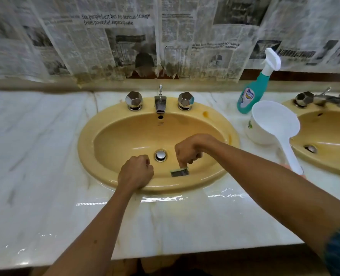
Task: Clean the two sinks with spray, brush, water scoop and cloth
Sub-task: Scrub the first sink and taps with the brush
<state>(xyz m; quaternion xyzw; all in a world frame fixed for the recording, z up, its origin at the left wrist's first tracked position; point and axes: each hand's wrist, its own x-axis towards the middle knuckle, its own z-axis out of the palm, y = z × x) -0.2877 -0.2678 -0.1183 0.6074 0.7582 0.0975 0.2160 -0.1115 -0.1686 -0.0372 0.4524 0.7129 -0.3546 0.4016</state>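
Sink (97,144) at frame centre is being scrubbed: the right hand (189,150) is gripping the brush (179,172) against the basin, the left hand (136,172) is resting there as an empty fist. Rinsing probably comes next, needing the scoop (272,124) at right.

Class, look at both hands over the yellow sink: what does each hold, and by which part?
The right hand grips the brush by its top, bristles down. The left hand is fisted, holding nothing.

Mustard-yellow sinks (89,140), grey-veined white marble counter (35,156), teal spray bottle (252,94), white scoop (272,124).
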